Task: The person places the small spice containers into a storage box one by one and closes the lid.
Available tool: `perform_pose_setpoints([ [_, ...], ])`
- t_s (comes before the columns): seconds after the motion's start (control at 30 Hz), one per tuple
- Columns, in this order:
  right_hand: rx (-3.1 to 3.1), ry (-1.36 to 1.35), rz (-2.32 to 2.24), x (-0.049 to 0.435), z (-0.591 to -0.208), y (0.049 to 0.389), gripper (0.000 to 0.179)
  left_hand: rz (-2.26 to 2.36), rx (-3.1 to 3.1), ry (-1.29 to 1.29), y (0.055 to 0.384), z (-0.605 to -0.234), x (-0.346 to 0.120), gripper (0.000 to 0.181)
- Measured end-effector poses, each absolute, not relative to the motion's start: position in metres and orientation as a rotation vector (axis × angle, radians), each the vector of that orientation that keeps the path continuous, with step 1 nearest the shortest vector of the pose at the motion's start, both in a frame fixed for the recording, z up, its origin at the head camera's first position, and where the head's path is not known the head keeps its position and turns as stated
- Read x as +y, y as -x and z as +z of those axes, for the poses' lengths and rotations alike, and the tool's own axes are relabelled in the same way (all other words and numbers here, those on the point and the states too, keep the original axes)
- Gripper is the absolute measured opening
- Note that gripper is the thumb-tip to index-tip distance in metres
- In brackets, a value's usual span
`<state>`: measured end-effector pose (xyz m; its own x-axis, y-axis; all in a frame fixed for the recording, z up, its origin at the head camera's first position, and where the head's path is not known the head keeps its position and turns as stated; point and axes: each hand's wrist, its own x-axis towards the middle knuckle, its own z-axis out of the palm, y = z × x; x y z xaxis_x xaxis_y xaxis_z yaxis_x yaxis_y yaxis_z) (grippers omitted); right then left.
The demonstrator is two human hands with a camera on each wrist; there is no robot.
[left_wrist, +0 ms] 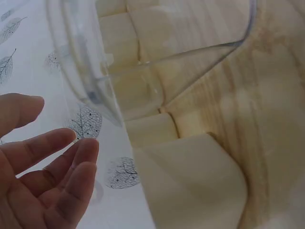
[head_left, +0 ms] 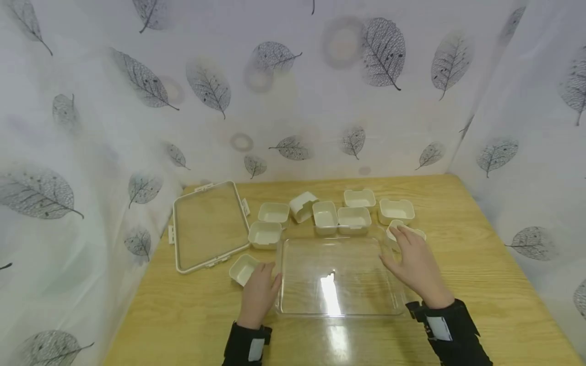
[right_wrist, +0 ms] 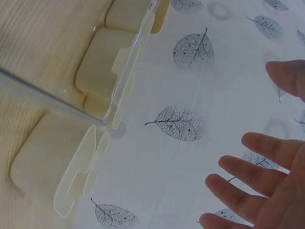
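Note:
A clear plastic box (head_left: 357, 284) rests on the wooden table, open side up. Beside its left wall is my left hand (head_left: 260, 292), fingers relaxed and holding nothing; in the left wrist view the hand (left_wrist: 52, 176) stands apart from the box wall. Over the box's right side my right hand (head_left: 416, 264) spreads its fingers and thumb, also with nothing in it. A small cream bin (head_left: 242, 268) sits just beyond the left hand. Another cream bin (head_left: 414, 233) is partly hidden behind the right fingers, and shows in the right wrist view as a notched bin (right_wrist: 52, 157).
Several more cream bins stand behind the box, among them an upright one (head_left: 354, 217) and one tipped on its side (head_left: 303, 206). At the back left lies a clear lid with a cream frame (head_left: 178, 234) and side clips. Leaf-print curtains (head_left: 293, 101) enclose the table (head_left: 499, 305).

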<state>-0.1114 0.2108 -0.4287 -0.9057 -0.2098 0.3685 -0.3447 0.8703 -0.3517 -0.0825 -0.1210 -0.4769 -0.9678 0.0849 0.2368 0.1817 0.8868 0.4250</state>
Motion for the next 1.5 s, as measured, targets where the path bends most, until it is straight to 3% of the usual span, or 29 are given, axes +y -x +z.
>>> perform_pose_setpoints([
  [0.37, -2.828, -0.308, 0.744, 0.253, -0.432, 0.137, 0.058, -0.881, -2.87, 0.258, 0.074, -0.491, -0.131, 0.017],
  [1.07, -3.038, -0.118, 0.784, 0.295, -0.494, 0.17, 0.077, -1.162, -2.922, 0.236, 0.07, -0.501, -0.14, 0.028],
  [1.5, -3.047, -0.175, 0.822, 0.299, -0.503, 0.174, 0.066, -1.194, -2.917, 0.181, 0.067, -0.501, -0.14, 0.028],
])
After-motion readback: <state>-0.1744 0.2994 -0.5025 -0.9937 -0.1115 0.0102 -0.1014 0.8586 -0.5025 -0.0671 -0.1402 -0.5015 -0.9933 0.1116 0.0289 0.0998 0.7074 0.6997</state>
